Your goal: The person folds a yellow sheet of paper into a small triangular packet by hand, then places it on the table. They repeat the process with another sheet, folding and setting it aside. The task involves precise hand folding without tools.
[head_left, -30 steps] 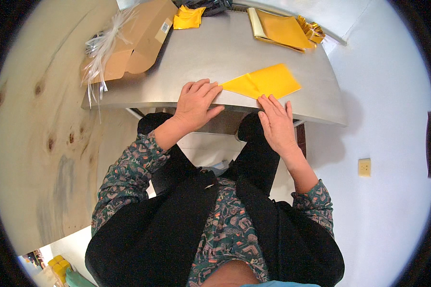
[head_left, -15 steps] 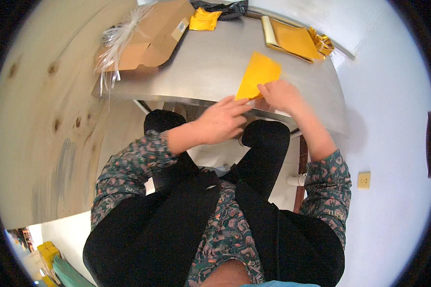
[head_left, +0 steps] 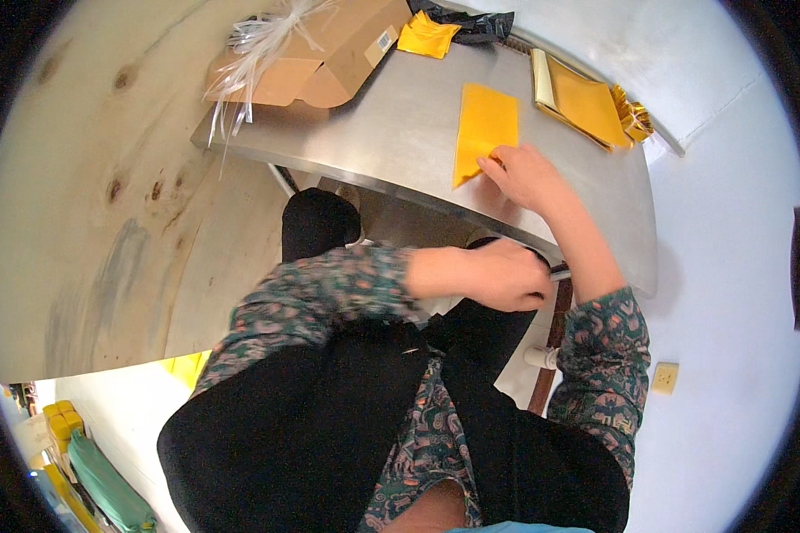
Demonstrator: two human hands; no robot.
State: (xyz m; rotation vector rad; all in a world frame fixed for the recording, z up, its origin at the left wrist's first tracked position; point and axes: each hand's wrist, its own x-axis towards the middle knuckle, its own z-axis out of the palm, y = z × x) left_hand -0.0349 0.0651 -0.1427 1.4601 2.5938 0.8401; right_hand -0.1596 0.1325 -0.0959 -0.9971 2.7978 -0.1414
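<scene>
A flat yellow sheet (head_left: 487, 115), narrow and pointed at its near corner, lies on the metal table (head_left: 400, 147) near its front edge. My right hand (head_left: 529, 178) pinches or presses the sheet's near right side between thumb and curled fingers. Below the table edge, my left hand (head_left: 507, 275) reaches across over my right knee, away from the sheet. Its fingers are curled in, and whatever they may hold is hidden.
An open cardboard box (head_left: 329, 67) with clear plastic strips (head_left: 253, 53) stands at the back left. Behind lie yellow pieces (head_left: 428, 35) and black plastic (head_left: 480, 25). Far right are a stack of yellow sheets (head_left: 587, 98) and a shiny gold ribbon bundle (head_left: 633, 117). A wooden panel (head_left: 107, 222) rises left.
My left hand has left the sheet and moved right and down, over my right knee, its fingers now curled. My right hand stays at the sheet, which lies flatter. The view has shifted.
</scene>
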